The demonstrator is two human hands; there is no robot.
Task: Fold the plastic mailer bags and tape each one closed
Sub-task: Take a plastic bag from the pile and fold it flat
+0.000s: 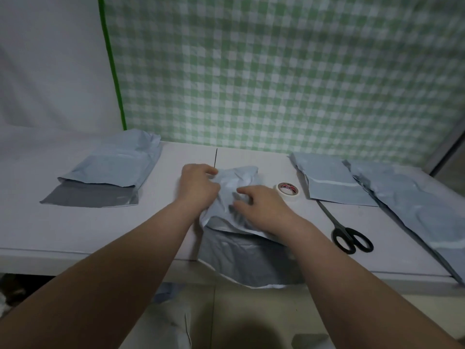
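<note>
A light blue plastic mailer bag [236, 180] lies crumpled at the middle of the white table [75, 230], its grey inner flap [241, 258] hanging over the front edge. My left hand [198, 185] grips the bag's upper left part with curled fingers. My right hand [261, 205] presses down on the bag's middle, fingers bent into the plastic. A roll of white tape [288, 191] sits just right of the bag.
Black scissors [349, 238] lie right of the tape. One mailer [108, 172] with its grey flap open lies at the left. Two more mailers [329, 182] [412, 205] lie at the right. A green checked cloth hangs behind.
</note>
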